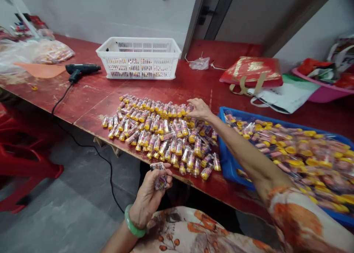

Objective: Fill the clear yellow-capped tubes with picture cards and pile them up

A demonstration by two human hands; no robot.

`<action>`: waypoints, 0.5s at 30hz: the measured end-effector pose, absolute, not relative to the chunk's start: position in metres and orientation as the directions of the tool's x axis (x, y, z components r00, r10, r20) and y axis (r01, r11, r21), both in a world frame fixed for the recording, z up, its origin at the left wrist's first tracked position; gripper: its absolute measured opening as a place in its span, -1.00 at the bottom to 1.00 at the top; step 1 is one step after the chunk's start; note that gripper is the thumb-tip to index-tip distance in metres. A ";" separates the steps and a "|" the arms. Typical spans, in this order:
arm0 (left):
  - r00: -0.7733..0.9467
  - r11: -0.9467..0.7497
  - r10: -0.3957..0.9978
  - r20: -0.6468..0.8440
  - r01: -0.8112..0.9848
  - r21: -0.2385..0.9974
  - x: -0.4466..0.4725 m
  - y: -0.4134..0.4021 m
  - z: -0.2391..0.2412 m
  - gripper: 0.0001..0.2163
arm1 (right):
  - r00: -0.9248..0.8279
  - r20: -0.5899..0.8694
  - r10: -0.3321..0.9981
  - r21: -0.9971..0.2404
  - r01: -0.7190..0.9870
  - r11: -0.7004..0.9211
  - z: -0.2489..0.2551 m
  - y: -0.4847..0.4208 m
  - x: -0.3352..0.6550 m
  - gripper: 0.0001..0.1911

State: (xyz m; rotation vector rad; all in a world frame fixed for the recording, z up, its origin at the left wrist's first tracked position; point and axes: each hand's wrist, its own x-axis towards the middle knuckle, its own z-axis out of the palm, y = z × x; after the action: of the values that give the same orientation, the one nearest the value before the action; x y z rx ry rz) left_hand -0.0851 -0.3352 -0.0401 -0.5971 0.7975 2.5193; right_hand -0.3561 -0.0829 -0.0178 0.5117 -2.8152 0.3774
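Observation:
My left hand [151, 190], with a green bangle at the wrist, is closed around a small stack of printed clear plastic sleeves [160, 182] just in front of the table edge. Over the far right end of the laid-out rows, my right hand [200, 110] has its thumb and fingers closed on a small yellow-ended tube [189, 107], partly hidden by the fingertips. Many similar tubes in clear printed wrap [155, 124] lie in rows on the red table [91, 109], mostly with their yellow ends towards me.
A blue tray [222, 149] heaped with wrapped tubes stands at the right. Behind the rows is a white slotted basket [138, 55]. A heat gun [80, 69] lies at the left, its cord hanging off the table. A red bag [253, 72] lies back right; red stools [24, 168] stand left.

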 end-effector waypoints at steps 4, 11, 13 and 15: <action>-0.792 -0.616 0.259 -0.552 -0.576 0.537 -0.087 -0.329 -0.029 -0.77 | -0.912 0.240 -0.332 -0.191 -0.380 0.905 -0.014 -0.063 -0.353 -0.26; -0.754 -0.478 0.315 -0.577 -0.651 0.589 -0.093 -0.308 -0.027 -0.75 | -0.981 0.107 -0.165 -0.177 -0.182 0.967 0.022 0.077 -0.214 -0.68; -0.732 -0.458 0.347 -0.587 -0.678 0.575 -0.094 -0.297 -0.030 -0.73 | -0.992 0.006 -0.130 -0.183 -0.129 0.975 0.013 0.101 -0.171 -0.75; -0.723 -0.444 0.356 -0.591 -0.688 0.574 -0.095 -0.284 -0.032 -0.70 | -0.992 -0.061 -0.112 -0.213 -0.096 0.972 -0.005 0.110 -0.142 -0.79</action>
State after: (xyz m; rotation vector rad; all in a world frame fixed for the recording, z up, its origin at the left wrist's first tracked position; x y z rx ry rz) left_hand -0.0947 -0.2844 -0.0321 -0.5170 1.1124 2.1770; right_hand -0.1417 0.1103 -0.0049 0.1684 -3.1921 0.3395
